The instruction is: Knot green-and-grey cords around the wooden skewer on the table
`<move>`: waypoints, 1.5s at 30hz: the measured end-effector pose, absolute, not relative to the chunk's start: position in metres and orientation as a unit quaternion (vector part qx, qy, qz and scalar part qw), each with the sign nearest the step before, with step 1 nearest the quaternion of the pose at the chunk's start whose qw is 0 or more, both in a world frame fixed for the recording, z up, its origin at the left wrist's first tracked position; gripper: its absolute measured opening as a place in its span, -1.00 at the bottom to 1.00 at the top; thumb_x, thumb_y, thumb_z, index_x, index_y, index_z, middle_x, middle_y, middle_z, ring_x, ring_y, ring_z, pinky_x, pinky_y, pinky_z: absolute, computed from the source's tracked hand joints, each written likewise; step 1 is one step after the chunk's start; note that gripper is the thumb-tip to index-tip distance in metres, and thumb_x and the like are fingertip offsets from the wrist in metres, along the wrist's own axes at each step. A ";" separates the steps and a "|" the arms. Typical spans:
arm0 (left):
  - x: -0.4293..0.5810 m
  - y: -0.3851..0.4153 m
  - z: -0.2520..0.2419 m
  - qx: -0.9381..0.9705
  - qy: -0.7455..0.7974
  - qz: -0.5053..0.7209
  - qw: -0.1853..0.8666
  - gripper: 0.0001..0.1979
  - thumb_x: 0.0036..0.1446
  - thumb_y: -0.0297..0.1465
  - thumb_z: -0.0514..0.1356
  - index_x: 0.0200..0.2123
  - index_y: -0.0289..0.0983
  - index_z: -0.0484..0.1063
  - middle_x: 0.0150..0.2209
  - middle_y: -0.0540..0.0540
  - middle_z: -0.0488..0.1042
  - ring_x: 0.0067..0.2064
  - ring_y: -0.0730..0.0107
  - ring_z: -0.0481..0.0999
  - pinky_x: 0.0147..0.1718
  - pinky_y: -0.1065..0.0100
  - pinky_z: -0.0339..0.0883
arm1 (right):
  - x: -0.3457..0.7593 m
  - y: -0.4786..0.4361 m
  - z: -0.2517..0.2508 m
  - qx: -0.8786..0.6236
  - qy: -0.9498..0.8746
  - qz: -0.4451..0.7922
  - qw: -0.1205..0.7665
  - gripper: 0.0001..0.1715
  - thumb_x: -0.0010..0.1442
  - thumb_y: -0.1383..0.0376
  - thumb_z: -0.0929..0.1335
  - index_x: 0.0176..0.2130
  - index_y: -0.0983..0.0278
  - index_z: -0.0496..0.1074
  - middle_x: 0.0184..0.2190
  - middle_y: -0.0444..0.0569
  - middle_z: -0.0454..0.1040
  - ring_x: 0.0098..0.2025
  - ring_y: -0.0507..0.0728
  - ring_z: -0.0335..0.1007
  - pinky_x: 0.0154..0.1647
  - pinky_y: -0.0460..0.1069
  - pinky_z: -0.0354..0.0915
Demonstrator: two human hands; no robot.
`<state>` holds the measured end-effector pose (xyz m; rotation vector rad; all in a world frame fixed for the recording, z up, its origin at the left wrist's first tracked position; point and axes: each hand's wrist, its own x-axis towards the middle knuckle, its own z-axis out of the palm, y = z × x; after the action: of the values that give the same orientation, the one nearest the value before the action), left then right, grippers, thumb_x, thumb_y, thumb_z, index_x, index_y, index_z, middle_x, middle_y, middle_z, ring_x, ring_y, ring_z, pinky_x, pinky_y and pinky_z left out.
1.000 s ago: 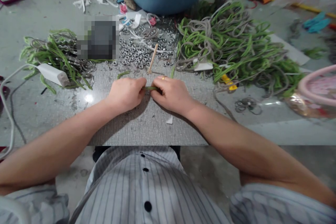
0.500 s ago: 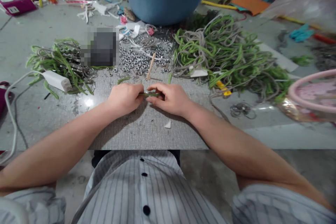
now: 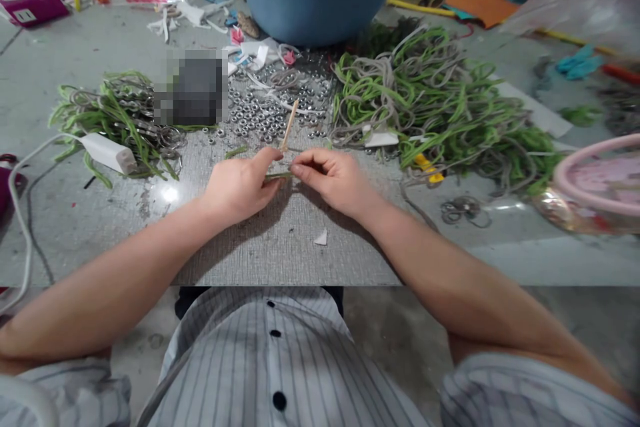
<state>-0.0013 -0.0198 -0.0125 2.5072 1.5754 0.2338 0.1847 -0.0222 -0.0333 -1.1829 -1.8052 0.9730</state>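
Over the near part of the table, my left hand (image 3: 239,187) is closed on a short green cord (image 3: 278,176) that runs out between its fingers. My right hand (image 3: 337,180) pinches the cord's other end between thumb and fingertips. Most of the cord is hidden by the fingers. Just beyond my hands lies a thin wooden stick (image 3: 291,124), and past it many small silver ring-shaped beads (image 3: 250,113) are scattered. A tangled heap of green and grey cords (image 3: 425,100) lies to the right. On the left is a bundle of cords with metal rings (image 3: 120,107).
A large blue basin (image 3: 320,10) stands at the back. A white plug-like block with a cable (image 3: 107,152) rests at left, beside a pixelated dark object (image 3: 197,90). A pink-rimmed item (image 3: 575,170) sits at right. A white scrap (image 3: 321,237) lies near the table's front edge.
My hands have shifted from holding the cord close together; the left index finger and thumb are now more spread, and my right thumb and fingers have closed into a pinch.
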 end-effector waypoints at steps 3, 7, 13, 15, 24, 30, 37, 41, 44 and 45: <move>-0.003 -0.018 -0.012 0.830 0.528 0.115 0.139 -0.54 0.19 -0.22 0.10 0.11 -0.28 0.36 -0.45 -0.07 0.54 -0.42 0.30 0.51 -0.40 0.37 0.28 | 0.184 -0.021 -0.034 -0.471 -0.631 0.452 0.418 -0.80 0.20 0.15 0.32 -0.33 0.24 0.35 -0.54 -0.19 0.34 -0.53 -0.02 0.24 -0.55 -0.10 0.10; -0.005 -0.014 -0.014 0.827 0.504 0.147 0.200 -0.69 0.21 -0.30 0.07 -0.08 -0.27 0.50 -0.43 -0.07 0.55 -0.43 0.38 0.46 -0.42 0.41 0.22 | 0.184 -0.020 -0.034 -0.445 -0.562 0.546 0.434 -0.75 0.21 0.09 0.33 -0.29 0.22 0.29 -0.53 -0.19 0.35 -0.59 -0.05 0.23 -0.68 -0.14 -0.07; -0.007 -0.011 -0.015 0.837 0.420 0.210 0.281 -0.74 0.17 -0.37 0.06 -0.31 -0.32 0.55 -0.46 -0.05 0.50 -0.44 0.45 0.40 -0.43 0.42 0.18 | 0.183 -0.023 -0.028 -0.423 -0.513 0.601 0.443 -0.71 0.04 0.12 0.47 -0.37 0.26 0.40 -0.63 -0.27 0.28 -0.68 -0.13 0.08 -0.70 -0.16 -0.12; -0.007 -0.010 -0.016 0.814 0.414 0.234 0.333 -0.76 0.11 -0.43 0.08 -0.27 -0.34 0.53 -0.43 -0.05 0.49 -0.42 0.47 0.39 -0.40 0.42 0.21 | 0.183 -0.023 -0.026 -0.412 -0.499 0.614 0.451 -0.70 -0.01 0.13 0.49 -0.38 0.27 0.43 -0.63 -0.28 0.28 -0.64 -0.12 0.17 -0.69 -0.18 -0.07; -0.006 -0.012 -0.012 0.570 0.331 0.328 0.676 -0.54 -0.05 -0.47 0.19 -0.01 -0.33 0.33 -0.43 0.01 0.43 -0.41 0.44 0.43 -0.35 0.33 0.31 | 0.181 -0.022 -0.028 -0.381 -0.485 0.647 0.448 -0.58 -0.13 0.03 0.56 -0.40 0.25 0.48 -0.59 -0.25 0.34 -0.62 -0.13 0.22 -0.70 -0.20 -0.06; -0.004 -0.011 -0.011 0.508 0.328 0.356 0.713 -0.75 -0.03 -0.43 0.19 -0.22 -0.36 0.44 -0.48 -0.02 0.46 -0.39 0.43 0.43 -0.34 0.36 0.29 | 0.182 -0.022 -0.031 -0.372 -0.497 0.641 0.452 -0.61 -0.09 0.03 0.54 -0.40 0.24 0.49 -0.60 -0.26 0.34 -0.64 -0.13 0.19 -0.68 -0.18 -0.03; 0.003 -0.018 0.000 0.506 0.349 0.286 0.735 -0.88 0.14 -0.36 0.20 -0.27 -0.30 0.37 -0.53 0.02 0.35 -0.55 0.56 0.31 -0.61 0.50 0.12 | 0.177 -0.022 -0.030 -0.356 -0.523 0.620 0.464 -0.64 -0.10 0.03 0.55 -0.42 0.22 0.50 -0.56 -0.25 0.39 -0.57 -0.10 0.26 -0.57 -0.15 0.21; 0.003 -0.019 -0.003 0.563 0.390 0.280 0.672 -0.80 0.21 -0.31 0.17 -0.41 -0.29 0.33 -0.57 0.05 0.29 -0.59 0.62 0.22 -0.65 0.52 -0.03 | 0.175 -0.023 -0.032 -0.378 -0.549 0.588 0.459 -0.60 -0.08 -0.01 0.52 -0.39 0.22 0.50 -0.51 -0.22 0.44 -0.58 -0.09 0.25 -0.52 -0.11 0.27; 0.001 -0.017 -0.009 0.620 0.418 0.282 0.602 -0.70 0.24 -0.28 0.13 -0.50 -0.31 0.34 -0.63 0.06 0.27 -0.61 0.62 0.18 -0.64 0.50 -0.02 | 0.177 -0.024 -0.032 -0.385 -0.571 0.569 0.450 -0.57 -0.05 -0.04 0.50 -0.35 0.22 0.49 -0.49 -0.20 0.44 -0.58 -0.09 0.20 -0.52 -0.10 0.24; 0.001 -0.017 -0.010 0.634 0.426 0.276 0.584 -0.68 0.25 -0.26 0.12 -0.50 -0.31 0.35 -0.64 0.05 0.29 -0.63 0.62 0.16 -0.64 0.49 -0.02 | 0.178 -0.024 -0.032 -0.385 -0.579 0.564 0.446 -0.57 -0.05 -0.04 0.50 -0.33 0.22 0.48 -0.50 -0.21 0.43 -0.57 -0.09 0.18 -0.52 -0.11 0.22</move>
<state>0.0009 -0.0169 -0.0099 1.4790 0.9945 0.6448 0.1779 -0.0238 -0.0319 -0.9527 -1.4338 1.3958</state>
